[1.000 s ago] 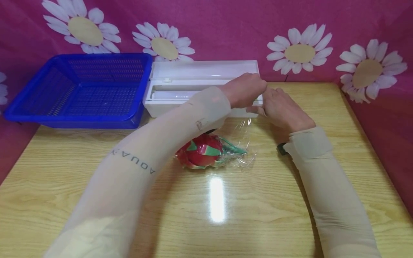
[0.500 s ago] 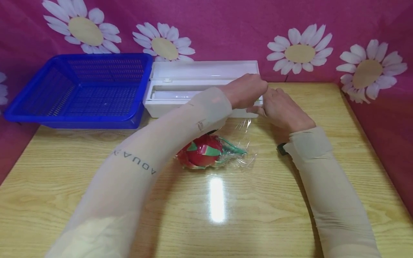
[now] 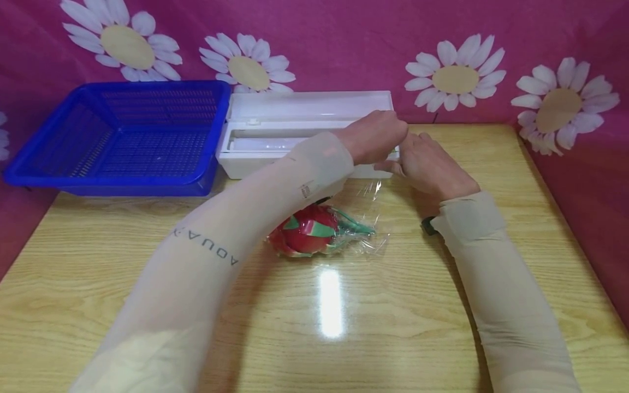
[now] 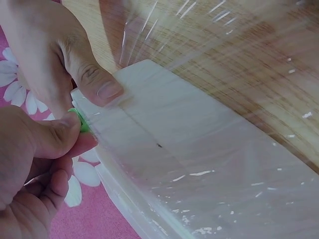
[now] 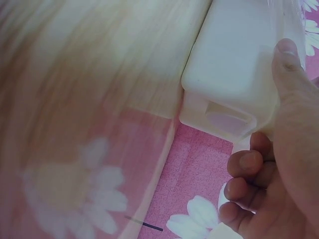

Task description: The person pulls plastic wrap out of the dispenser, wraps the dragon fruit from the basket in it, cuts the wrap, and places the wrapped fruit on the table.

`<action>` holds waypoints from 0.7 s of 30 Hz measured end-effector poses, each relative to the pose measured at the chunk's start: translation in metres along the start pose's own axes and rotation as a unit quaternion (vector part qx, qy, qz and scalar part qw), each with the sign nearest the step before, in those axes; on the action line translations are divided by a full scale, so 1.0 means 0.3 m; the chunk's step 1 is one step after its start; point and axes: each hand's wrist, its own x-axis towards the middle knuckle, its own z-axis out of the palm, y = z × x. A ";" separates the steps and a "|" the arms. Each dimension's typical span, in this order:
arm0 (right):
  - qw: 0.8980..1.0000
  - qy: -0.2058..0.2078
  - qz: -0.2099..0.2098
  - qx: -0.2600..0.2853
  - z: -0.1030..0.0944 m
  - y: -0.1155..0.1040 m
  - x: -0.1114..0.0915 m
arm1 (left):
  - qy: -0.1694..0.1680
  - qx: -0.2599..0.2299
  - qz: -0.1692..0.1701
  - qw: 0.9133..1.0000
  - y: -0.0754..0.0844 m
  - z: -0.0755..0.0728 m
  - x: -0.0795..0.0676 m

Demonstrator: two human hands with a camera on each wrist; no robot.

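A white cling film dispenser [image 3: 275, 168] lies at the back of the table with its lid raised and the film roll [image 3: 270, 143] showing inside. At its right end my left hand [image 3: 375, 136] pinches a small green slider [image 4: 81, 121] between thumb and forefinger. My right hand [image 3: 427, 164] grips the same end, its thumb pressed on the front face and its other fingers curled by the end wall. Clear cling film [image 4: 199, 30] stretches from the box toward a dragon fruit [image 3: 310, 229], which lies wrapped in film, partly hidden by my left forearm.
A blue plastic basket [image 3: 211, 183] stands left of the dispenser, close against it. The wooden table [image 3: 417, 316] ends at a pink flowered cloth [image 3: 354, 49] behind and at the sides.
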 end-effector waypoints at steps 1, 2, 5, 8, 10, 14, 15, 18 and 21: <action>1.000 -0.001 0.001 0.001 0.000 0.000 0.000 | 0.001 0.000 0.000 1.000 0.000 0.000 0.002; 1.000 -0.002 0.001 0.000 -0.001 0.001 0.000 | 0.000 0.000 0.000 1.000 0.001 0.000 0.003; 1.000 -0.007 0.005 0.002 -0.002 0.001 -0.001 | 0.000 0.005 0.001 1.000 0.003 0.001 0.007; 1.000 -0.009 0.010 0.003 -0.003 0.002 -0.001 | 0.001 0.009 0.004 1.000 0.006 0.002 0.011; 1.000 -0.008 0.012 0.004 -0.002 0.003 -0.001 | 0.002 0.011 0.006 1.000 0.008 0.002 0.013; 1.000 -0.001 0.004 -0.007 -0.001 0.002 -0.003 | 0.003 0.017 0.008 1.000 0.013 0.001 0.016; 1.000 0.000 0.003 -0.006 0.000 0.002 -0.004 | 0.003 0.018 0.008 1.000 0.014 0.001 0.016; 1.000 0.005 -0.001 -0.009 0.001 0.001 -0.007 | 0.006 0.017 0.011 1.000 0.017 0.000 0.021; 1.000 -0.003 0.006 -0.006 -0.001 0.001 -0.009 | 0.013 0.017 0.012 1.000 0.018 0.000 0.027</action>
